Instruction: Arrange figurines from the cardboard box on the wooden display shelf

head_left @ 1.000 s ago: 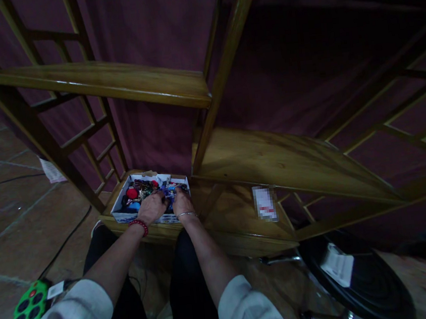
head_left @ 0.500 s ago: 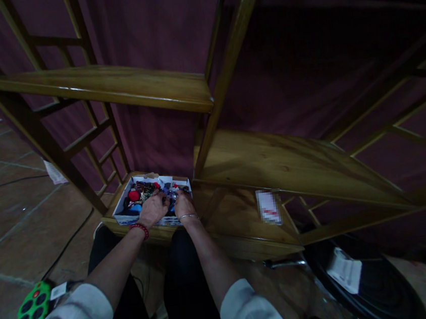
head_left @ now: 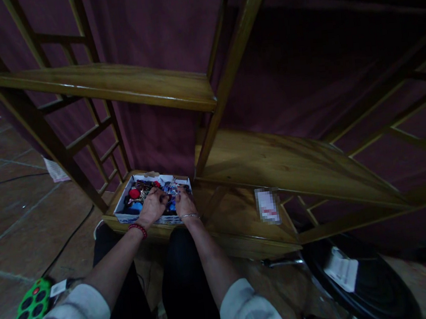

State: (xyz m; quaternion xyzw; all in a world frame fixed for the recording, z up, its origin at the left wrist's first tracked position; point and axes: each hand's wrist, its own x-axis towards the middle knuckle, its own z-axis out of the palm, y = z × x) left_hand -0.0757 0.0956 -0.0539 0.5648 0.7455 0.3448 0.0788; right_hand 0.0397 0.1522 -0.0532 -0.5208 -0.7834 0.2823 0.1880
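A white box (head_left: 125,217) full of small mixed items stands on the low wooden shelf. Among its contents I make out a round red piece (head_left: 134,193), a blue piece (head_left: 137,206) and several dark and shiny bits. My left hand (head_left: 154,205), with a red bead bracelet, reaches over the box's middle, fingers curled and pinched. Close beside it, my right hand (head_left: 185,203), with a thin silver bangle, is also closed at the box's right side. Between the fingertips lies something clear and shiny, too small to name; which hand grips it is hard to see.
Wooden shelf boards (head_left: 114,86) and lattice panels rise around the box against a purple curtain. A blurred white packet (head_left: 267,206) lies on the shelf at right. A black round stool (head_left: 366,280) stands lower right; a green power strip (head_left: 29,313) lies lower left.
My hands stay over the box, and their fingers have shifted slightly around the small shiny piece. The view has moved a little.
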